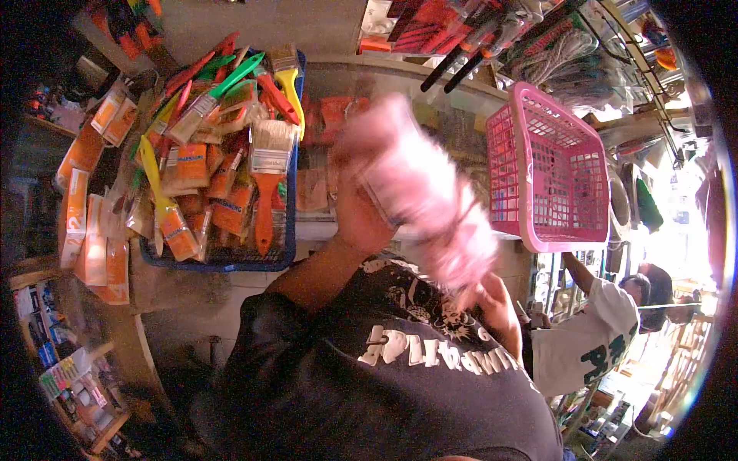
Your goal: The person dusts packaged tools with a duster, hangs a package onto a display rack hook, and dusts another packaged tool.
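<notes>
A pink and white cloth (430, 192), badly smeared by motion, stretches in front of my chest. My left hand (363, 219) is closed at its upper left part, with the fingers partly covered by the cloth. A thin dark edge shows beside that hand, too blurred to name. At the cloth's lower end is my right hand (480, 296), which looks closed on the fabric, though blur hides most fingers. Left of my left hand stands a blue basket (295, 230) heaped with paintbrushes (269, 173) with orange, green, yellow and red handles.
A pink plastic basket (530, 223) stands tilted on the right of the glass counter (338, 77). Orange-labelled packets (96, 238) lie at the left. Tools (461, 61) and rope (565, 61) fill the back right. A person in a white shirt (584, 338) is at the right.
</notes>
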A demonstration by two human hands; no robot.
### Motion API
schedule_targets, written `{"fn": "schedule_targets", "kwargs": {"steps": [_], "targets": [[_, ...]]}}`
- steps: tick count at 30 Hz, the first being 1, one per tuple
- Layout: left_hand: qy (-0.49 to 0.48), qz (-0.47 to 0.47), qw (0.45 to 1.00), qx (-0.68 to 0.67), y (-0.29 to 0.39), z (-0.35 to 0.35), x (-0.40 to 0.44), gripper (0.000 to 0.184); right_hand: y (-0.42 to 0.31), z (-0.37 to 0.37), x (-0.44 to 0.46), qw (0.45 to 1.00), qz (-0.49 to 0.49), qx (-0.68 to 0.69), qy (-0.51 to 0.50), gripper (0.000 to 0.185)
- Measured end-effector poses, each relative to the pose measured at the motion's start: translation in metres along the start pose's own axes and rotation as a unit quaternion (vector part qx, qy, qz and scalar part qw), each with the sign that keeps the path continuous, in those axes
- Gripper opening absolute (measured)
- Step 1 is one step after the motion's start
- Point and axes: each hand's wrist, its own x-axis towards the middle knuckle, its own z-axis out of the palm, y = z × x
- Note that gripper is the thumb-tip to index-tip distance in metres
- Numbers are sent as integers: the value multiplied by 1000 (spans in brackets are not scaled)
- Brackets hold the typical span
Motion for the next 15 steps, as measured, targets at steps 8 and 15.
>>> {"fn": "schedule_targets", "kwargs": {"steps": [8, 15], "targets": [[-15, -1, 999, -41, -7, -23, -12, 68, -2, -11, -1, 992, 16, -121, 30, 33], [28, 27, 999, -19, -16, -18, -17, 73, -10, -6, -2, 997, 2, -76, -11, 31]]}}
